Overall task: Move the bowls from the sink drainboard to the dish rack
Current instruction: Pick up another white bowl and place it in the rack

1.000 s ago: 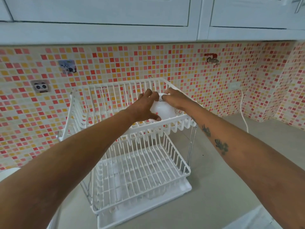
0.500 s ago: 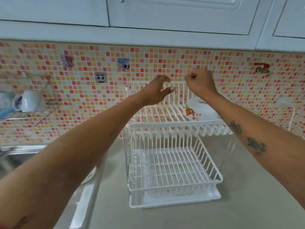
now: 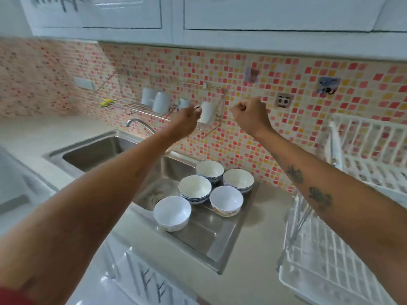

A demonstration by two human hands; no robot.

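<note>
Several bowls stand upright on the steel drainboard [image 3: 207, 236]: a plain white bowl [image 3: 172, 213] nearest me, a white bowl with an orange pattern [image 3: 226, 201], and three blue-rimmed bowls [image 3: 194, 189] behind them. The white two-tier dish rack [image 3: 343, 256] sits on the counter at the right edge, partly cut off. My left hand [image 3: 186, 122] and my right hand [image 3: 251, 116] are raised well above the bowls, in front of the tiled wall. Both hands are curled closed and hold nothing.
The sink basin [image 3: 94, 150] with its tap [image 3: 137, 122] lies left of the drainboard. A wire wall shelf [image 3: 149, 108] holding white mugs hangs behind my left hand. Beige countertop [image 3: 259, 249] separates drainboard and rack. Cabinets hang overhead.
Both hands let go of the white bowl in the rack's upper tier and pulled back empty. My view swung left, from the rack to the sink and the bowls on the drainboard.
</note>
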